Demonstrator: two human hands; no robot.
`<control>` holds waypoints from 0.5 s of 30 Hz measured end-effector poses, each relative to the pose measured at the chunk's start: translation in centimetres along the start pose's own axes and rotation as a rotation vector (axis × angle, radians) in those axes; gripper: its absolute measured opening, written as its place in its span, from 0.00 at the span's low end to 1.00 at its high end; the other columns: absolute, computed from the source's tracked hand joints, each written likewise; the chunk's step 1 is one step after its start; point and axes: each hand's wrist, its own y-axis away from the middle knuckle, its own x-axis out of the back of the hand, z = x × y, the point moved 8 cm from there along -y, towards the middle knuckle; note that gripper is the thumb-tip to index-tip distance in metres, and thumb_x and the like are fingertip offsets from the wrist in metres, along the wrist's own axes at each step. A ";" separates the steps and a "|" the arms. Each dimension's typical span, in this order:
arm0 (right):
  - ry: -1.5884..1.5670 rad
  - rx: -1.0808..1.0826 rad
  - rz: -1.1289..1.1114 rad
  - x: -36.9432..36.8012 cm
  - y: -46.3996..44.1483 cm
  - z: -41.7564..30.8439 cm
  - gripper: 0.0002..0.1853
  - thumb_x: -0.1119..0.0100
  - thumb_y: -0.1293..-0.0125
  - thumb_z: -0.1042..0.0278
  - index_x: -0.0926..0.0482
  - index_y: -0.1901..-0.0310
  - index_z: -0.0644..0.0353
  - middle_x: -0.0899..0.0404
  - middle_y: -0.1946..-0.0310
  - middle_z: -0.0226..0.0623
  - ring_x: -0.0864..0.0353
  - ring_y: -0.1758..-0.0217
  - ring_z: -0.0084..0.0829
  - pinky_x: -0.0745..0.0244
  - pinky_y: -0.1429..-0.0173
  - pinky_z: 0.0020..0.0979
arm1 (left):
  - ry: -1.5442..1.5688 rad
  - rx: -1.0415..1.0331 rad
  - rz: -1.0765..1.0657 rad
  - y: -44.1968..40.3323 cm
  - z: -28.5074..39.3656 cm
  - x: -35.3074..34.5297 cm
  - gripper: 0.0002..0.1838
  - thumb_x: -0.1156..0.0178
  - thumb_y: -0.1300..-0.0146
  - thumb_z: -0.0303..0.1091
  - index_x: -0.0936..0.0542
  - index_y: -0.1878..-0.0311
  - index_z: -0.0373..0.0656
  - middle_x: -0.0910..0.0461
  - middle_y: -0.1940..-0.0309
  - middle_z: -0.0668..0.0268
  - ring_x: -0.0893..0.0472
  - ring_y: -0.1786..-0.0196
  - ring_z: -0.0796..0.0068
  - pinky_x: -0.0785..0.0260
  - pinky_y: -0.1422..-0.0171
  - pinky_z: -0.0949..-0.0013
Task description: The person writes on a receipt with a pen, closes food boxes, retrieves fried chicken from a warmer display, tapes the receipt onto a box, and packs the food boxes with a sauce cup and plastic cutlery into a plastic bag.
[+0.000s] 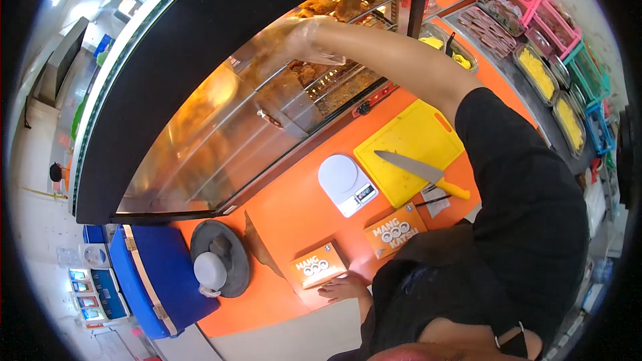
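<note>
In a thin clear glove, my left hand (pixel 284 43) reaches inside the lit glass display case (pixel 401 33), beside browned fried pieces (pixel 351 1) on wire racks. Its fingers are smeared by motion, and what they hold, if anything, cannot be made out. My bare right hand (pixel 344 289) lies on the orange counter (pixel 267 294) with its fingers apart, at the lower edge of an orange box (pixel 318 265). A second orange box (pixel 394 230) stands to the right of the first.
A knife (pixel 408 164) rests on a yellow cutting board (pixel 404 140), next to a white scale (pixel 344 177). At left are a blue cooler (pixel 150 281) and a grey round tray (pixel 237 274). Trays of yellow food (pixel 537 72) stand at upper right.
</note>
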 end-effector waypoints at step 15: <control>0.831 -0.497 0.180 6.3 4.0 2.9 0.19 0.38 0.30 0.58 0.20 0.49 0.67 0.15 0.55 0.53 0.16 0.50 0.36 0.20 0.51 0.34 | -0.009 -0.154 0.034 -0.1 1.4 1.9 0.24 0.49 0.30 0.44 0.37 0.38 0.41 0.30 0.39 0.42 0.32 0.31 0.39 0.34 0.48 0.33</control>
